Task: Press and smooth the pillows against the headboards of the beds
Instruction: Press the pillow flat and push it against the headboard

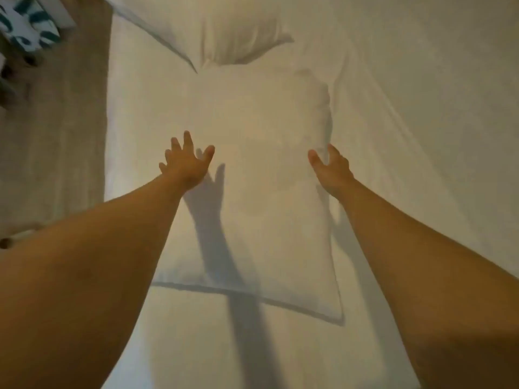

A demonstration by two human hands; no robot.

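Near pillow point(252, 178) approached for smoothing: left hand point(186, 164) spread open, empty; right hand point(332, 171) cupped open at its right edge.

- A white bed sheet point(421, 80) covers most of the view, with long creases running diagonally on the right side.
- A strip of grey-brown wood-look floor point(56, 122) runs down the left edge, beside the bed.
- A white item with teal and dark markings point(25, 32) sits in the upper left corner on the floor; what it is cannot be told.
- A small pale object point(19, 237) pokes out at the far left edge, blurred.
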